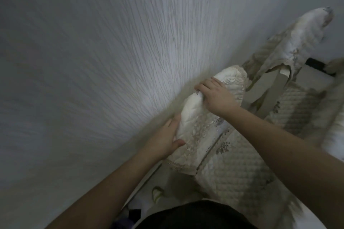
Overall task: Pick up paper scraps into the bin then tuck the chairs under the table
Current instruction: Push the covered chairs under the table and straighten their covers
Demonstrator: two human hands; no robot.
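Quilted beige covers the near chair point(214, 126), its back pressed against the table point(93, 61) edge. Left hand point(165, 139) and right hand point(216, 96) both grip its top rail. Farther right, a second chair point(305, 33) also touches the edge.

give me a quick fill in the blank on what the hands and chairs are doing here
1. Both hands grip the top of the nearest chair's ____, the left hand lower in the picture and the right hand higher.
2. The nearest chair wears a ____ fabric cover with floral embroidery.
3. A second chair stands farther off, toward the picture's upper ____.
4. The table beside the chairs has a pale ____ surface.

Missing words: backrest; quilted; right; streaked
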